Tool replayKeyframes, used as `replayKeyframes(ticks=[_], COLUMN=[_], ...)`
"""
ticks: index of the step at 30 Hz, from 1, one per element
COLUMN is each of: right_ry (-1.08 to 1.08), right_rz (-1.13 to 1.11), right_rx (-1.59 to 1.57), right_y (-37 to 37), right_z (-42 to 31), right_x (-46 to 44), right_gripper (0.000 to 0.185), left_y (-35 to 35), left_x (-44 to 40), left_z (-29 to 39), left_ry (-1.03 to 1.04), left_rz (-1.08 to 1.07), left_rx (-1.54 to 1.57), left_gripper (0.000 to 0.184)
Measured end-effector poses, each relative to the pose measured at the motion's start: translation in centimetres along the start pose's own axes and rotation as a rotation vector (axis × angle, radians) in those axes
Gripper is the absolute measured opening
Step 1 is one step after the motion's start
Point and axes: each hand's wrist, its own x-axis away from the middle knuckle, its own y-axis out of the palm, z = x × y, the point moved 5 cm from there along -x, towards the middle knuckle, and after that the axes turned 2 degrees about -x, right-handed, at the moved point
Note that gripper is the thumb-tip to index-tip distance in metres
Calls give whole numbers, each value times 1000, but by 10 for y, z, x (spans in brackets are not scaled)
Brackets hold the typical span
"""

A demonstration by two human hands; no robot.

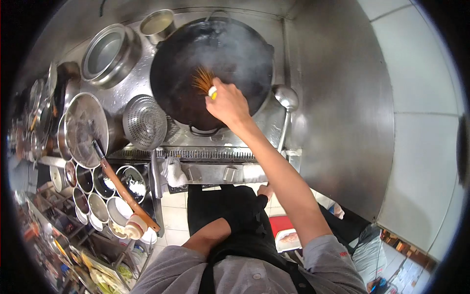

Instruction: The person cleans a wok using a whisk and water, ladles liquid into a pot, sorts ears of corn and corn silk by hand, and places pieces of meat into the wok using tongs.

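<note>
My right hand (228, 104) reaches over a large black wok (169, 83) on the stove and is closed around the handle of a bamboo wok brush (202, 80). The brush's tan bristles fan out toward the left, over the inside of the wok; a bit of white and yellow handle shows by my fingers. Steam rises from the wok and blurs its far side. My left arm bends across my dark apron, and my left hand (266, 190) is low by the stove's front edge, its fingers mostly hidden.
Right of the wok lies a steel ladle (286, 98) beside a metal wall. On the left are a perforated skimmer (145, 122), a wooden-handled strainer (87, 130), stacked pots (105, 54) and several seasoning containers (98, 208). A small pot (157, 25) stands behind; a white cloth (174, 172) hangs in front.
</note>
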Motion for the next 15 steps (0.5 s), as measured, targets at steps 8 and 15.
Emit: replayKeyframes(ticks=[8,15], right_ry=[-29,-75], right_rz=[-19,-97], right_rx=[105,-102], right_y=[-60,22], right_z=[99,23], right_x=[-12,16], right_gripper=[49,48], left_y=[8,2], left_x=[-6,-1], left_z=[1,9], left_ry=[-310,-132], left_rz=[-234,-184], left_rx=[368,150], left_gripper=[21,40])
